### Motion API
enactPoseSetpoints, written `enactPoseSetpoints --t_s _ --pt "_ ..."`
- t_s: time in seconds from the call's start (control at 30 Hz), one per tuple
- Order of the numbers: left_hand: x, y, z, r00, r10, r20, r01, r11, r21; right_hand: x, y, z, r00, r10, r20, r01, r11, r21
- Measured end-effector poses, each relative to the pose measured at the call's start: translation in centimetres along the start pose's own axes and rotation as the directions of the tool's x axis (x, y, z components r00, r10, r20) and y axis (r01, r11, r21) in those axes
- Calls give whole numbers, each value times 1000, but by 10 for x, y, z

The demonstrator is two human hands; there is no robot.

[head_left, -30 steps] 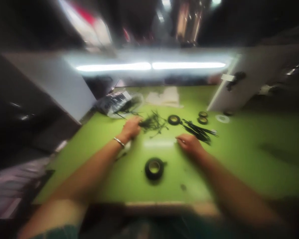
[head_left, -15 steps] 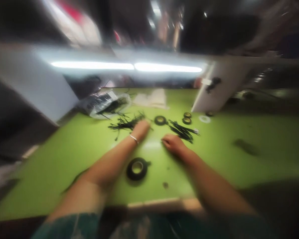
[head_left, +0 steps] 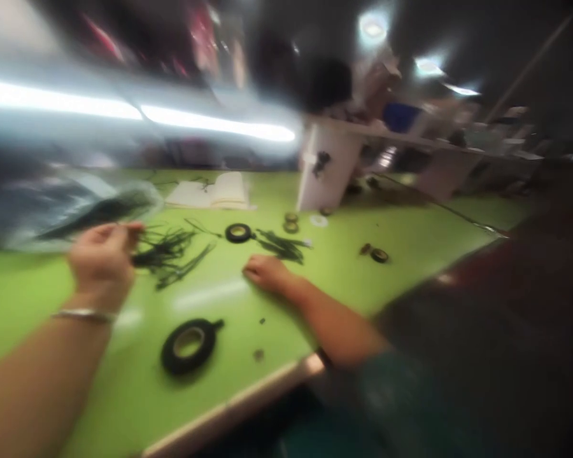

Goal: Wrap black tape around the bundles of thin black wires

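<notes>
The left hand (head_left: 102,264) curls its fingers against the left end of the loose wires (head_left: 167,251); I cannot tell if it grips any. The right hand (head_left: 267,273), fingers closed, sits just nearer than the wire bundle (head_left: 281,247).

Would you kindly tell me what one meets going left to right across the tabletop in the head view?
Left hand, tangled black strands, rear black tape roll, bundle of black strips, white ring, rightmost small dark roll.
</notes>
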State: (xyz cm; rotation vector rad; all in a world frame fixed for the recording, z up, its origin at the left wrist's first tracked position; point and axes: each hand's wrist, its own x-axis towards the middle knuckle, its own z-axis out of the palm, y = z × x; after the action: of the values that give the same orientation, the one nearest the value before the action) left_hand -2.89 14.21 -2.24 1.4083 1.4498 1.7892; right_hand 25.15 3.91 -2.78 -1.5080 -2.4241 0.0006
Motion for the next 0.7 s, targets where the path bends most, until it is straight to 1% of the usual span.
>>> enactPoseSetpoints --t_s 0.03,0.07,0.1,0.17,0.23,0.27,0.3,0.33,0.37,0.43,0.53,0.57,0.63,0.7 --pt "1 11 -5 997 -66 -43 56 977 -204 -1 0 0 1000 11 -12 -11 1000 20" --pt "1 21 -9 989 -116 -87 83 946 -313 0 2 1 1000 10 -15 -9 999 48" --pt "-1 29 -12 989 -123 -87 86 933 -350 1 3 3 1000 1 -17 0 997 79" --pt "-6 37 -17 990 -96 -100 63 956 -286 5 5 8 1000 -17 -21 20 989 149" --pt "-15 38 -19 994 -73 -84 54 975 -217 8 2 11 999 -35 -41 43 977 210" --pt "-21 36 -19 997 -46 -69 31 980 -195 8 -2 10 997 -44 -55 56 970 237" --pt "-27 33 -20 999 22 -29 -27 984 -175 7 -8 8 996 -52 -77 72 958 277" --pt "-33 31 -20 998 54 -10 -55 985 -163 5 -15 6 993 -57 -100 88 936 342" --pt "-39 29 -20 998 56 3 -54 986 -159 2 -24 2 993 -67 -96 100 913 396" --pt "-49 25 -21 998 4 56 5 988 -154 -5 -42 -7 995 -98 -12 94 898 429" --pt "-59 26 -23 986 -86 141 108 981 -159 -17 -68 -19 979 -82 187 16 943 332" --pt "-61 28 -24 980 -106 167 135 977 -168 -22 -76 -22 973 -70 221 2 955 297" --pt "-65 34 -24 961 -148 232 193 964 -185 -30 -91 -24 974 -48 222 -11 966 260" --pt "-69 39 -23 927 -206 314 272 944 -185 -38 -105 -23 958 -123 260 38 950 310"
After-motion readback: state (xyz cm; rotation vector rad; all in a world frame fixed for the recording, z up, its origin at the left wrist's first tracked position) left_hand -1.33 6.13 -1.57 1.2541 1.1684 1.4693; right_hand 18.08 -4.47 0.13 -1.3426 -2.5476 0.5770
